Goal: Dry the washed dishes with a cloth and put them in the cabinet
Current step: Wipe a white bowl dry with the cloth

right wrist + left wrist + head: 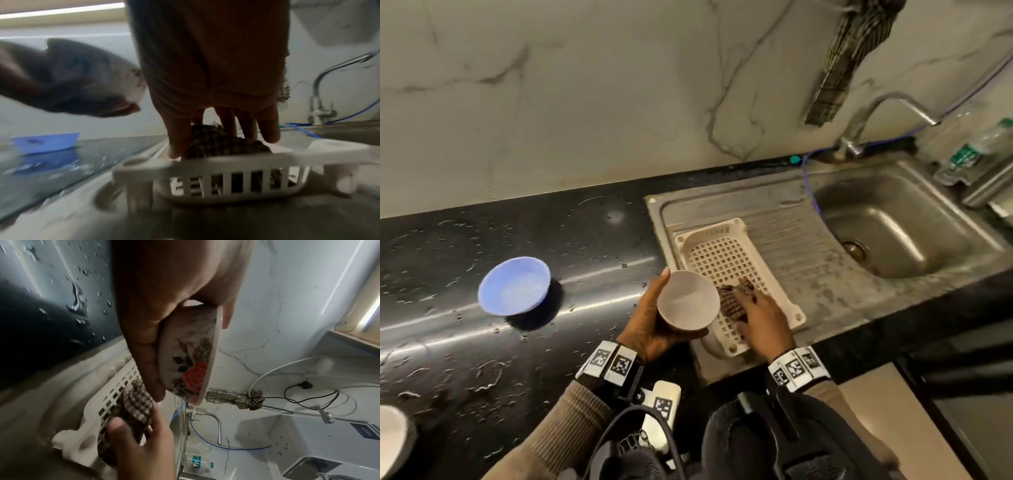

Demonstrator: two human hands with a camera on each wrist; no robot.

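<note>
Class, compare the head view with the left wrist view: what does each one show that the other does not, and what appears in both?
Head view only: the blue bowl on the wet black counter, the sink basin with its drain, and the white bowl's plain inside.

Left wrist view only: the rose pattern on the outside of the white bowl, and a black cable on the wall.

Both: the left hand holding the white bowl, the right hand on the checked cloth in the white basket, the tap, and a second checked cloth hanging above it.
</note>
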